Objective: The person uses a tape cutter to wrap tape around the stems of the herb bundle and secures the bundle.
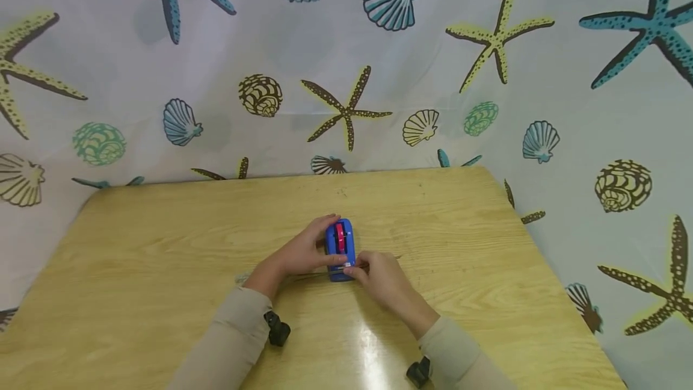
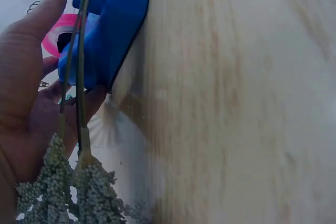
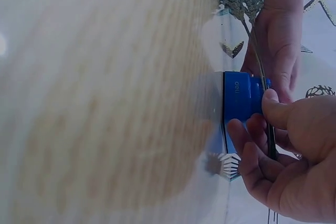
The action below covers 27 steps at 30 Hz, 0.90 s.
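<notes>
Your right hand (image 1: 385, 281) pinched thin green plant stems (image 2: 79, 72) across the blue plastic tape dispenser (image 1: 340, 250) with its pink roll; your left hand (image 1: 303, 251), at nine o'clock, cupped it.

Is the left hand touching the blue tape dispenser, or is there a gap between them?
Touching. In the head view the left hand lies against the side of the blue tape dispenser with no gap.

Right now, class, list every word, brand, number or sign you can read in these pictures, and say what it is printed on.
"deli": raised brand on the side of the blue tape dispenser, clearest in the left wrist view; in the right wrist view it is too blurred to be sure.
No other words, numbers or signs show.
</notes>
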Each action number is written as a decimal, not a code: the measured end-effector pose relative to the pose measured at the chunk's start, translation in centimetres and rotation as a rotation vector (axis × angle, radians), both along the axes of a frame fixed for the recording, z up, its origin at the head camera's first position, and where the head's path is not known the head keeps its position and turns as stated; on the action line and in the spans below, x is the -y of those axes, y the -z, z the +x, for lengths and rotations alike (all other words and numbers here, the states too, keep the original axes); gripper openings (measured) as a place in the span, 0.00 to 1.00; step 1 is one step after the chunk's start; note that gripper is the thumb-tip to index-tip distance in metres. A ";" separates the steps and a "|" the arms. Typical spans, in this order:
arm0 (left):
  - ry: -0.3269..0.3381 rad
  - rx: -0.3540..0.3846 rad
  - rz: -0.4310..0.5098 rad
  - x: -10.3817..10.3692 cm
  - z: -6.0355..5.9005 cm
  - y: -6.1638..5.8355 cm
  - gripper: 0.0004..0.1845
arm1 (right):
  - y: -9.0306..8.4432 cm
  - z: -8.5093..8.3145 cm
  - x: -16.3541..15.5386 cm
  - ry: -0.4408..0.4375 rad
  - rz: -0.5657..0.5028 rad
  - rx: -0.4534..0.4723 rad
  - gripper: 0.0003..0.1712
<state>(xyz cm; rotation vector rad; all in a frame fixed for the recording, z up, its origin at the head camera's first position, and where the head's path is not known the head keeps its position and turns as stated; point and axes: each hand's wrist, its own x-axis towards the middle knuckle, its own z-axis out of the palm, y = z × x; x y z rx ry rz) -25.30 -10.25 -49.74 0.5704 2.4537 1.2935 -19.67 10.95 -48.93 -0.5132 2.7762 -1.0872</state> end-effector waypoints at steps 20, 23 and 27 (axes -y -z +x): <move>0.031 -0.022 -0.089 -0.1 0.0 -0.2 0.50 | -0.4 0.4 0.3 -0.001 0.001 -0.020 0.15; 0.032 -0.031 -0.122 -0.3 0.0 -0.3 0.50 | -0.4 0.6 0.5 0.020 0.019 -0.011 0.15; 0.023 -0.038 -0.138 -0.3 0.0 -0.3 0.50 | -0.2 0.8 0.8 0.048 0.036 0.004 0.16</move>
